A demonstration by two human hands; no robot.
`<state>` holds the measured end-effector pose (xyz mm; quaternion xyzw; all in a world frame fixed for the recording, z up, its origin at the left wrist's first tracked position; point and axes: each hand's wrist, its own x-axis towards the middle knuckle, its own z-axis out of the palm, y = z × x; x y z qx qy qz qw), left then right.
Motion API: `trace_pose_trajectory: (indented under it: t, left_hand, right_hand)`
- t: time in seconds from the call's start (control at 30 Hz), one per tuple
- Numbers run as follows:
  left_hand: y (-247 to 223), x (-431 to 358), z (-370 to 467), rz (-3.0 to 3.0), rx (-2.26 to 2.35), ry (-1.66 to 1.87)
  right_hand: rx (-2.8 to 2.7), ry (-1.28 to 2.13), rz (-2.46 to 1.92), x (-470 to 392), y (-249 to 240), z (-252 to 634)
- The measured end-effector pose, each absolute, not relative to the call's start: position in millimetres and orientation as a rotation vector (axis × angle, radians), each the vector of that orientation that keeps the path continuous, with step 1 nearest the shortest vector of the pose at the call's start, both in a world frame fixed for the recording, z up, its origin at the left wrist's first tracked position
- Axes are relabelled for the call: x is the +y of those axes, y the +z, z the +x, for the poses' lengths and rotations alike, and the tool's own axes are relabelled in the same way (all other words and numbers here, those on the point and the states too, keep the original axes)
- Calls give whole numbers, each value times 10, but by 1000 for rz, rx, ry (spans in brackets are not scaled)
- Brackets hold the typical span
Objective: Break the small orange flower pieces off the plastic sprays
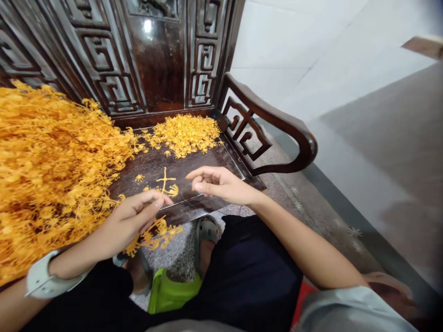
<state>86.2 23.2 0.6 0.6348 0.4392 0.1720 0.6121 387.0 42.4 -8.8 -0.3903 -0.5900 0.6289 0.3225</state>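
Note:
My left hand [140, 214] pinches a thin yellow plastic flower stem [165, 177] between thumb and fingertips. The stem stands up from the fingers, with short side branches and a floret near its lower part. More yellow plastic sprigs [161, 235] show just below this hand; whether it holds them I cannot tell. My right hand [218, 183] hovers just right of the stem, apart from it. Its index finger is stretched forward and the other fingers are loosely bent, with nothing visible in them. A single loose floret [139, 177] lies on the dark wooden bench seat [207, 168].
A big heap of yellow plastic flower sprigs [51, 175] fills the left side. At the back of the seat lies a smaller pile of loose florets [187, 133]. A curved wooden armrest [277, 124] bounds the right. Beneath me is a green plastic stool [173, 293].

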Motion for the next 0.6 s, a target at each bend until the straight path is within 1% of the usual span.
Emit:
trace_pose_trajectory:
  t: [0.17,0.37,0.6]
  left_hand:
    - [-43,198,932,1295,822,409]
    - [-88,143,908,1189,814,465]
    - [-34,163,931,1021,856,424]
  right_hand:
    - [-1576,1738,-863,313,-120,3570]
    - [-1547,1869,-807,369,-127,3499]
    - [-1404,1612,-907,461,-145,3460]
